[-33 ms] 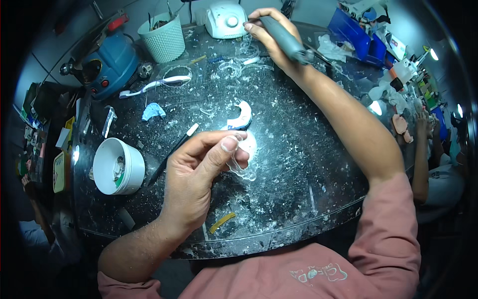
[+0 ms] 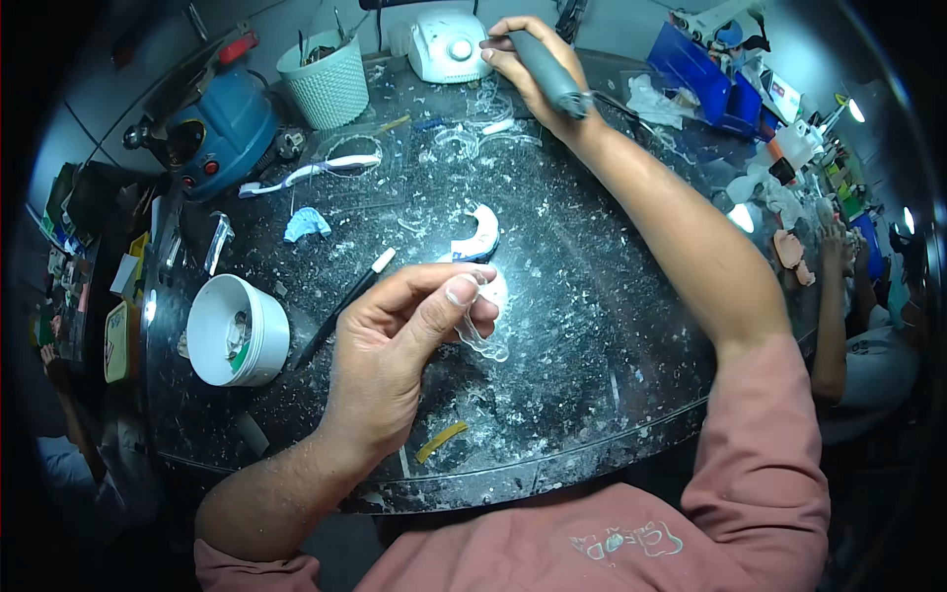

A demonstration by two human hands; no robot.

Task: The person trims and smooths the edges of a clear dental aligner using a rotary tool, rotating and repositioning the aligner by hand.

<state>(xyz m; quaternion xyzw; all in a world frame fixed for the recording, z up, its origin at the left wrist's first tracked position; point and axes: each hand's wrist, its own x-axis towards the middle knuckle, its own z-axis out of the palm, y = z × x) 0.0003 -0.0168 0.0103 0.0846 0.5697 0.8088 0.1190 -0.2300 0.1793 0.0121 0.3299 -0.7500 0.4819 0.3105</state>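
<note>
Between thumb and fingertips, my left hand pinches a clear plastic dental aligner above the middle of the bench. My right hand reaches to the far side with its fingers around a grey rotary handpiece, right beside a white control box with a round dial. Just beyond my left fingertips lies a white arch-shaped dental model with a blue edge. A white disc-like patch shows partly behind those fingers; what it is I cannot tell.
A white tub, a black pen with a white end and a blue moulded piece lie left. Farther back are a toothbrush, a woven basket and a blue machine. Blue bins stand back right; other people sit both sides.
My right hand and the handpiece have shifted slightly to the left. My left hand keeps its pinch on the aligner.
</note>
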